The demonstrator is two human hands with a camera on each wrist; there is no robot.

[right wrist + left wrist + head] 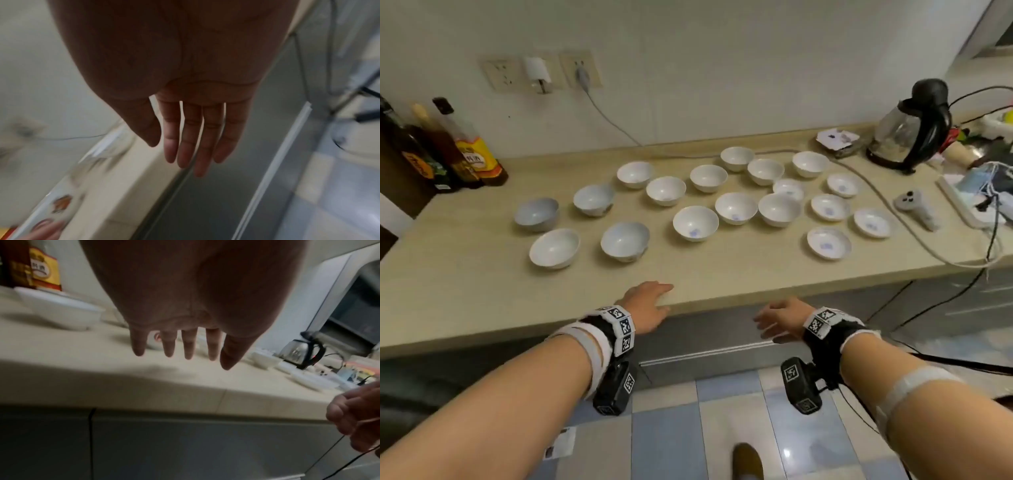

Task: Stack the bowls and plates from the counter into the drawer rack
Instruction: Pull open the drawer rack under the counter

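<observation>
White bowls [695, 223] and small white plates [828, 242] with blue marks inside sit on the beige counter [482, 291] mid-frame. Black kettle [909, 128] upper right; yellow-labelled bottle [477, 154] upper left; blue-and-white checked floor [688, 428] below.

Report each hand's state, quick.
Left hand: open, fingers straight, at the counter edge, holding nothing.
Right hand: open, holding nothing.

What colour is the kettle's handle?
Black; the glass electric kettle's curved handle shows best in the head view.
</observation>
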